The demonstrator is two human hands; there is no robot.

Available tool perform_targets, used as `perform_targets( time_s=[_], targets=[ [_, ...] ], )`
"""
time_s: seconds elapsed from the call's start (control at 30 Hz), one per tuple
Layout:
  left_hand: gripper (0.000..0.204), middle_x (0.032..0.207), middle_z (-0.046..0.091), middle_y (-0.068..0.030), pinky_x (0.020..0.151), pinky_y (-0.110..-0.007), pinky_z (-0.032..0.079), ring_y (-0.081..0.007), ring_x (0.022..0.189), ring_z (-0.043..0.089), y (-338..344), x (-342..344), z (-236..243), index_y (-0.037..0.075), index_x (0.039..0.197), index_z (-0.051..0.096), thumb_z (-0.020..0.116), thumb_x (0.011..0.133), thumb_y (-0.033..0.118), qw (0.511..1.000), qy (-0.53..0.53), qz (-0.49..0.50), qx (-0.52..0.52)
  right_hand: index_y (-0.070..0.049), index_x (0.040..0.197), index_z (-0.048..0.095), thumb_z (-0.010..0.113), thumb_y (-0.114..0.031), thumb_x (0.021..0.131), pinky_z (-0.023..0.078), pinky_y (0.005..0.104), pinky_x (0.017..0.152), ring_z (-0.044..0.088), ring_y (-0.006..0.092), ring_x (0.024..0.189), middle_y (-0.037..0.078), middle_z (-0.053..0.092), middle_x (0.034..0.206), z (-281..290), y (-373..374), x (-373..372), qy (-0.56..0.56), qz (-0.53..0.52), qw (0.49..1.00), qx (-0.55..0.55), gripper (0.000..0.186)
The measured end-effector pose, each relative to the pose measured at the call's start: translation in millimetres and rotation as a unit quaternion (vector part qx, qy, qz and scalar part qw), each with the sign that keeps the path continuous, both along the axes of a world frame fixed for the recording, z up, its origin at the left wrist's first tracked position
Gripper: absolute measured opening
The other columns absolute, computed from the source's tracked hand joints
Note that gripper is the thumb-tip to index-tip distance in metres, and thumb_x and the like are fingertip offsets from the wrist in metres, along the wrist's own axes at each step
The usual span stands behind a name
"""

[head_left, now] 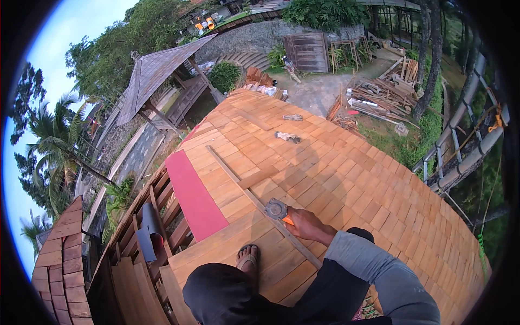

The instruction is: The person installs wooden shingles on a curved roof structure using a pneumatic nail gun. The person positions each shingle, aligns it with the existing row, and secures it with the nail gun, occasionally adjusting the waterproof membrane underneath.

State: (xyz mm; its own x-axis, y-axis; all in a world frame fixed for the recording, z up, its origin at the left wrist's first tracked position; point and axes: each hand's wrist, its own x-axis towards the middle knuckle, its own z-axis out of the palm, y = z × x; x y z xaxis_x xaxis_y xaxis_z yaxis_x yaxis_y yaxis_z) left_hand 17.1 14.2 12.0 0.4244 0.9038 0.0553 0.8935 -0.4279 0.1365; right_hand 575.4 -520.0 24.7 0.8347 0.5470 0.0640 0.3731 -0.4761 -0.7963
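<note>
I am high up on a sloping roof of orange-brown wooden shingles (346, 179). My right hand (304, 223) grips a small power tool (277, 209) with a round grey head and an orange body. The tool rests on a long thin wooden batten (238, 179) that runs diagonally down the roof. My grey sleeve comes in from the lower right. My left hand is out of sight. A bare foot in a sandal (248, 259) stands on the planks just left of the batten, above my black-trousered knee (216, 292).
A red underlay strip (192, 195) lies along the roof's left edge, with open rafters (162, 216) and a drop below it. Two rags (287, 137) lie up-slope. Scaffold poles (466, 151) stand right. Lumber (379, 97) and a person (291, 67) are on the ground.
</note>
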Motion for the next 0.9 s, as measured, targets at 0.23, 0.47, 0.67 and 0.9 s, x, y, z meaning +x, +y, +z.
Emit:
perform_targets(
  time_s=[0.23,0.47,0.67,0.9],
  targets=[
    [0.057,0.124,0.067,-0.0245,0.1,-0.051,0.052,-0.0404,0.112,0.065,-30.7,42.9,-36.4,-0.001,0.134,0.062,0.071,0.098,0.041,0.997,-0.071,0.009,0.033,0.003,0.121,0.053,0.07,-0.027,0.095,0.056,0.0571,0.085,0.07,0.05,0.098,0.029,0.071,0.105,-8.6,8.3,6.7,0.018,-0.002,0.999,-0.039,0.043],
    [0.046,0.108,0.071,-0.0234,0.091,-0.053,0.054,-0.0409,0.097,0.069,-43.6,30.0,-44.4,-0.002,0.124,0.067,0.069,0.098,0.036,0.98,-0.188,-0.021,0.057,0.003,0.121,0.054,0.07,-0.025,0.095,0.056,0.057,0.085,0.069,0.0505,0.099,0.029,0.071,0.105,-5.9,15.3,5.3,0.027,0.009,0.999,-0.042,0.042],
    [0.031,0.099,0.073,-0.0282,0.079,-0.06,0.051,-0.0507,0.093,0.07,-49.4,19.6,21.2,0.005,0.121,0.053,0.063,0.099,0.024,0.977,-0.047,0.131,0.159,0.003,0.117,0.057,0.067,-0.019,0.095,0.056,0.0586,0.084,0.07,0.051,0.098,0.03,0.072,0.103,-10.8,14.9,4.4,0.006,0.008,0.999,-0.038,0.033],
    [0.067,0.086,0.07,-0.0274,0.074,-0.061,0.048,-0.0528,0.087,0.067,-54.8,77.2,127.1,0.003,0.09,0.065,0.048,0.106,0.065,0.953,-0.055,0.195,0.223,0.005,0.125,0.057,0.071,-0.012,0.093,0.056,0.0571,0.082,0.07,0.0524,0.097,0.032,0.071,0.1,-21.3,20.0,14.8,0.03,-0.007,0.997,-0.065,0.039]
  ],
)
